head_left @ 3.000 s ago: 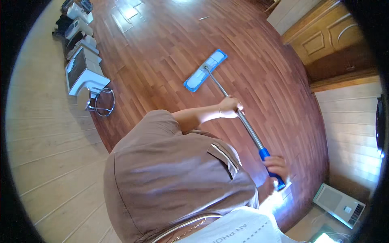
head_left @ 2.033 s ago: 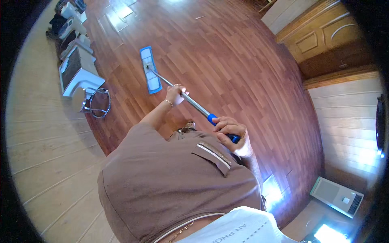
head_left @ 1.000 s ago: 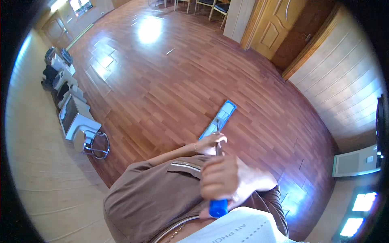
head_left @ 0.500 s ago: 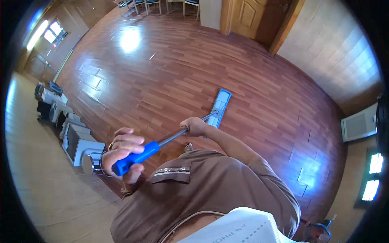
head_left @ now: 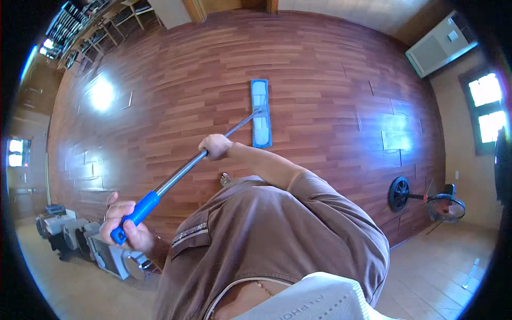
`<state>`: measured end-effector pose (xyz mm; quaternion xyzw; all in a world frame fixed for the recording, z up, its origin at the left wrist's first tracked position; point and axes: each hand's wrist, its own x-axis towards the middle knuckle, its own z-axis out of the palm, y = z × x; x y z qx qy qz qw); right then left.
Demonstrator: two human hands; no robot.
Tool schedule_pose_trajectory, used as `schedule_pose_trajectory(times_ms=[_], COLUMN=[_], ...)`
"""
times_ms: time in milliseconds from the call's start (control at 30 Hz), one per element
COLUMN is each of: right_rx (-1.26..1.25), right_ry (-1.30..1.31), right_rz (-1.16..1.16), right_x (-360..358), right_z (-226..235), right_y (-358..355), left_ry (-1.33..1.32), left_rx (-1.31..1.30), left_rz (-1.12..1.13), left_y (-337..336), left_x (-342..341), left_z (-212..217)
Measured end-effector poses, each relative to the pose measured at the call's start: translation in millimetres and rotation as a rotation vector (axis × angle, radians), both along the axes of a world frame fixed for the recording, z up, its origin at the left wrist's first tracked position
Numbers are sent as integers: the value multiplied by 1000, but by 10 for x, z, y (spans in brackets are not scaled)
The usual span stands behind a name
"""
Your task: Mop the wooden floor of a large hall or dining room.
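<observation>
A flat mop with a long silver pole (head_left: 181, 173) slants across in front of my body. Its blue-edged head with a pale pad plate (head_left: 261, 130) lies flat on the wood-look floor, ahead of me. My left hand (head_left: 128, 226) is closed round the blue grip (head_left: 143, 208) at the pole's upper end, with the thumb along its near side. Lower down the pole, my right hand (head_left: 215, 146) is wrapped round the metal, its arm reaching across from the right. Part of one foot (head_left: 225, 179) shows just beyond my brown shirt.
Several grey and white box-like items (head_left: 106, 253) stand along the left wall. At the right are a standing fan (head_left: 446, 207), its round black base (head_left: 398, 193), and a white wall unit (head_left: 441, 45). Chairs (head_left: 98, 40) stand by a table far left. Some floor planks have raised edges.
The view has turned rightward, bringing the fan and wall unit further in. The mop head now lies further left in view and straighter. Both hands keep their hold on the mop.
</observation>
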<state>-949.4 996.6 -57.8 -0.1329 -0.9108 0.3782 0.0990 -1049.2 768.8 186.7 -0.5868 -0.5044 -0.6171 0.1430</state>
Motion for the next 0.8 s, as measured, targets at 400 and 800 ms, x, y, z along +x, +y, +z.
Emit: schedule_pose_trajectory(times_ms=[400, 800], right_rx=[133, 200], right_ry=[-119, -153], right_rz=[-394, -819], right_x=[-545, -1286], right_z=[-29, 864], right_y=[-727, -1326], left_ry=[-106, -37], left_rx=[-311, -690], left_rz=[-538, -1104], left_y=[-603, -186], left_x=[-1850, -3630], left_z=[-266, 819])
